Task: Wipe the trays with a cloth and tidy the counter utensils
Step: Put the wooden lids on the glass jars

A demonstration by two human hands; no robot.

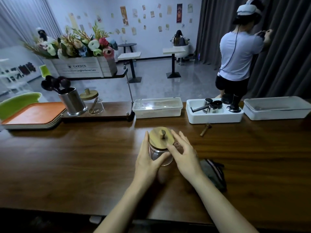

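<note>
Inspection, head view. The glass jar [156, 153] stands upright on the worktop [67, 157], centre, close to the near edge, with its wooden lid [159, 140] seated.

Left grip [148, 158]: fingers and thumb are curled round the jar's left wall, so it has hold of the glass. Right grip [183, 155]: fingers are spread and nearly straight, lying against the lid's right rim. It holds nothing, and I cannot confirm firm contact.

Governing relation: a small wooden spoon [205, 129] lies loose on the worktop beyond and to the right of the jar. Its long axis is diagonal, the far end pointing away and to the right. It lies on the right grip's side and apart from it. I judge the right grip to be the nearer and the free one for collecting it.

A matching jar [92, 103] with its own spoon stands on the raised shelf far left, beside the steel utensil holder [73, 103]. I judge that to be the jar's likely place, on the left grip's side.

The cloth [213, 172] lies beside the right forearm. The stacked trays [33, 115] sit at far left, well apart from both grips.
</note>
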